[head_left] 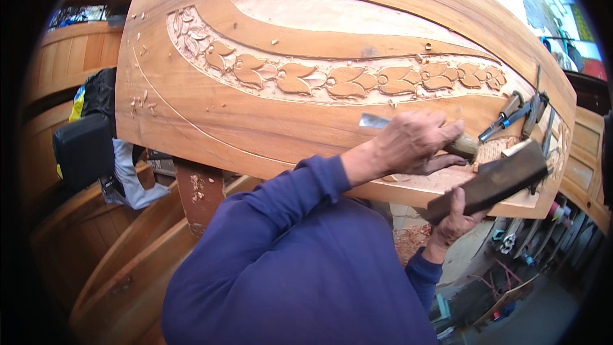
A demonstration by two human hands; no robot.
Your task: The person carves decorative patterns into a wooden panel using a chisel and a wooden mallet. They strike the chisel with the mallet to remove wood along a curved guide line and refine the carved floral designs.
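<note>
My left hand (415,144) is closed around a chisel, above the near part of the carved wooden panel (255,134). The chisel's flat metal blade (373,121) points left, and its wooden handle (465,147) sticks out on the right of my fist. Lower and to the right, my right hand (454,222) grips a dark, long rectangular block (488,182), tilted up to the right over the panel's near right edge. A curved band of carved tulip-like flowers (351,82) runs across the panel beyond my left hand.
Several carving tools (527,114) lie in a heap at the panel's right end. Wood shavings (143,102) are scattered on its left. A brown support (199,195) stands under the near edge. Wooden door panels (83,54) and a black padded seat (83,150) are at the left.
</note>
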